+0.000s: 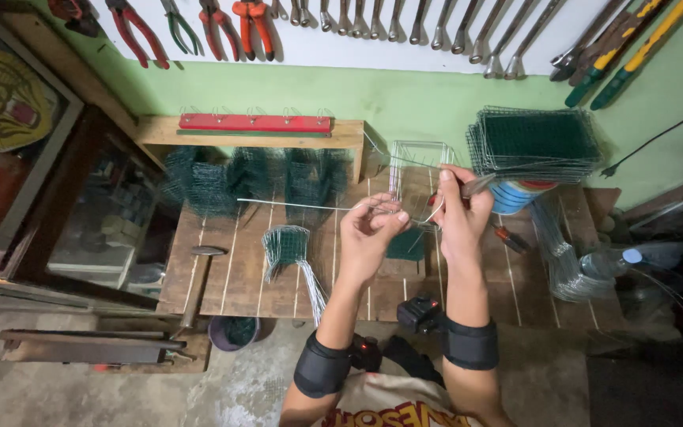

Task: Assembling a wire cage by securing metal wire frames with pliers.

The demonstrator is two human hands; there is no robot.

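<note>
**Inspector:** Report the bench (223, 277), left to right.

**Assessor:** At the left edge, 1 hammer (199, 273) lies on the slats, with a small bucket (233, 330) just below the edge. Behind, folded green mesh pieces (247, 180) stand in a row under a red hook rail (254, 122). Nearer the front, 1 formed mesh piece with trailing wires (290, 253) lies alone.

**Inspector:** The hands?

**Assessor:** The left hand (369, 237) has its fingers (393, 215) pinching a thin straight wire (302, 205), which runs out to the left above the bench. The right hand (462, 213) has its fingers pressed together around a small tool, likely pliers (480, 184), touching the same wire work between the 2 hands. I cannot tell exactly what the tool grips.

**Inspector:** Further right?

**Assessor:** A bare wire frame (420, 162) stands behind the hands. A stack of flat green mesh panels (535, 142) rests on a round tin. Loose wire bundles (563, 261) and 1 plastic bottle (618, 261) lie at the right end.

**Inspector:** Progress?

**Assessor:** In my judgement, partway. Several pieces look formed; the tall flat stack and loose wires suggest much remains.
</note>
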